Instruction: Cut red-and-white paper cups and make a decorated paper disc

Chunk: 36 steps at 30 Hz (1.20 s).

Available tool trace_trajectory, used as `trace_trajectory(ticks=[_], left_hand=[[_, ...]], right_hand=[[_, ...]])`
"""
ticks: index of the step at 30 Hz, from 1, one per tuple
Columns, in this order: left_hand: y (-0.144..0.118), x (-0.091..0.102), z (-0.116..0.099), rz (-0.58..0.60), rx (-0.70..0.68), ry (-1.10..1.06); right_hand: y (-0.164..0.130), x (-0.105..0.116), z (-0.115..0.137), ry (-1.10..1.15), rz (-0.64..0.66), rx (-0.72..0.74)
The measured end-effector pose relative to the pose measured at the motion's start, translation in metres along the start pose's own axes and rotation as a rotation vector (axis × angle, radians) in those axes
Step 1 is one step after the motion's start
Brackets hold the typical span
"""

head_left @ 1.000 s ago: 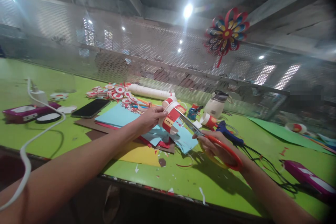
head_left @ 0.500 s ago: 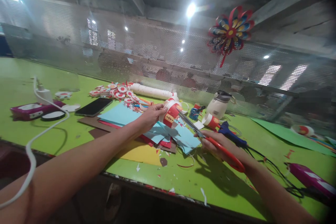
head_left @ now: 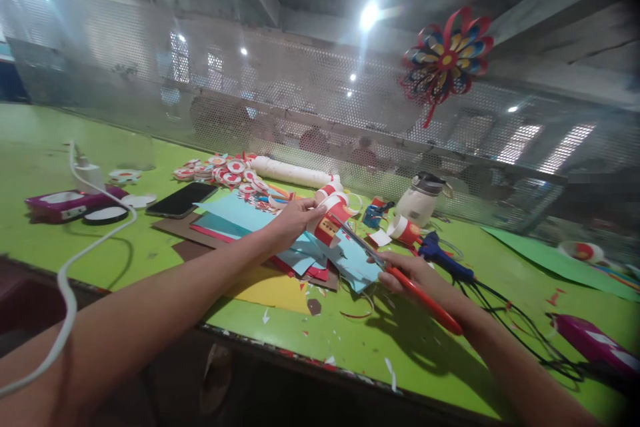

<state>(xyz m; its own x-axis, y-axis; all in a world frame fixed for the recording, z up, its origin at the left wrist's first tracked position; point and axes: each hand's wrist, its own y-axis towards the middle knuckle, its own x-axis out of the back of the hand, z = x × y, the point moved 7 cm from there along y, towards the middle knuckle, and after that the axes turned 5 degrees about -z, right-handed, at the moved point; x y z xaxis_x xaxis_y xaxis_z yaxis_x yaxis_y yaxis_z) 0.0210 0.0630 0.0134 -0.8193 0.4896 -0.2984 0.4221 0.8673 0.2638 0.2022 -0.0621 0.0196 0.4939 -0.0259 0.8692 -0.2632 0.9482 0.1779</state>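
Between the fingers and thumb of my left hand [head_left: 295,221] is a red and white paper cup [head_left: 327,225], tilted over the sheets. My right hand [head_left: 407,271] grips a pair of scissors [head_left: 425,300] by their red handles. The blades reach up and left to the cup's printed side; whether they bite into the paper I cannot make out. Below the cup lie light blue paper sheets [head_left: 237,212], over red, brown and yellow ones. A blue glue gun [head_left: 445,257] rests just beyond my right hand, near another red and white paper cup [head_left: 404,230].
Red and white paper discs [head_left: 233,173] are heaped beside a white roll [head_left: 295,172]. A black phone [head_left: 181,200] and a purple power strip [head_left: 75,202] with a white cable lie left. At right are green paper [head_left: 540,260], a purple box [head_left: 595,340] and black cords. A kettle-like jug [head_left: 419,200] stands behind.
The scissor blades have come down slightly against the cup's side, and my right hand has dipped a little. My left hand still holds the cup. The view has shifted slightly.
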Motion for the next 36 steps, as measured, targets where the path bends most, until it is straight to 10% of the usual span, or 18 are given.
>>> trace_trajectory(ticks=[36], left_hand=[[-0.003,-0.005,0.004,0.032,0.047,-0.083]], right_hand=[[-0.001,-0.001,0.0,0.024,-0.023,0.015]])
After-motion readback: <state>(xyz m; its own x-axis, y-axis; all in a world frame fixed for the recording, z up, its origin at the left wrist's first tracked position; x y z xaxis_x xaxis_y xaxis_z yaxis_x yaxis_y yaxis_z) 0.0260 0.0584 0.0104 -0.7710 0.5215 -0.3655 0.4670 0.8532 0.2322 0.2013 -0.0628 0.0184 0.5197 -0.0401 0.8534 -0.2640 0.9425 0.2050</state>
